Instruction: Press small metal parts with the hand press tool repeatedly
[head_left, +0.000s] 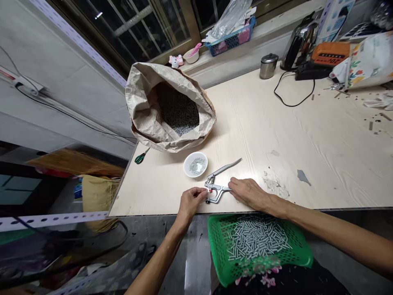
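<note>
Silver snap-fastener pliers [218, 189] with a spring and a small red part at the jaw lie on the table near its front edge. Their upper handle stands wide apart from the lower one. My right hand [247, 191] is closed round the end of the lower handle. At the jaw, my left hand [194, 200] pinches with thumb and forefinger; what is between the fingertips is too small to make out. Just behind the pliers stands a white bowl [188, 167] with small clear or silvery pieces in it. A green basket [216, 250] of short metal pins is below the table edge.
A large open sack [139, 98] of dark metal pieces stands at the back left, with green-handled scissors [140, 158] near it. Farther right are a metal canister [268, 66], a kettle [299, 43] with a black cord, an orange box [330, 54] and scattered scraps.
</note>
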Action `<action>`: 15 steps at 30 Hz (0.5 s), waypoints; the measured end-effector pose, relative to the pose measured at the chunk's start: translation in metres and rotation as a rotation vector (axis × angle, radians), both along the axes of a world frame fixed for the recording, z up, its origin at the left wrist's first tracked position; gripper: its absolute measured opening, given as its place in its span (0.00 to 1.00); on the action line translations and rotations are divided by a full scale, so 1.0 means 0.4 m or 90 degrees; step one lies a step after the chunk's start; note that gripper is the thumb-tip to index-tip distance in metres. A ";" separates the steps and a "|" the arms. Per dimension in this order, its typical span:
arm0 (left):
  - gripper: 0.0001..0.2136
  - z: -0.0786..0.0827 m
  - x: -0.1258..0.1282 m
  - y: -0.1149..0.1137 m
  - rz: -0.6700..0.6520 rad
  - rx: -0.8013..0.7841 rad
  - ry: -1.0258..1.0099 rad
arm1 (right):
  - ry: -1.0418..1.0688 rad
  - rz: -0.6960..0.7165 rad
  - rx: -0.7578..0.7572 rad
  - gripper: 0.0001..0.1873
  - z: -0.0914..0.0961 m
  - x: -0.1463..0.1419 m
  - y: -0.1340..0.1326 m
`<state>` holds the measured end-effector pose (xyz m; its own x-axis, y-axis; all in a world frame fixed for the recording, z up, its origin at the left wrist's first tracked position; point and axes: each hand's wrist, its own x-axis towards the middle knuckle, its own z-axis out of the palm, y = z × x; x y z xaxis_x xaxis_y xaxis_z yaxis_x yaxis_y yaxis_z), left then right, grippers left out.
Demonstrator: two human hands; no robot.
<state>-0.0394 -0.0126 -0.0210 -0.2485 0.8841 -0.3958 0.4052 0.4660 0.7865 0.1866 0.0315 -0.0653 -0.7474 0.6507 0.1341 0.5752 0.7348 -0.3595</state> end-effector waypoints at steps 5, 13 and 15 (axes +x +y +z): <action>0.19 -0.010 0.001 -0.014 0.023 -0.011 -0.033 | 0.009 0.039 0.076 0.10 -0.001 0.008 0.002; 0.18 -0.022 0.006 -0.015 0.027 0.001 -0.004 | 0.023 0.074 0.124 0.13 0.032 0.016 -0.008; 0.17 -0.025 0.004 -0.014 0.017 0.010 0.012 | 0.014 0.076 0.118 0.13 0.033 0.016 -0.008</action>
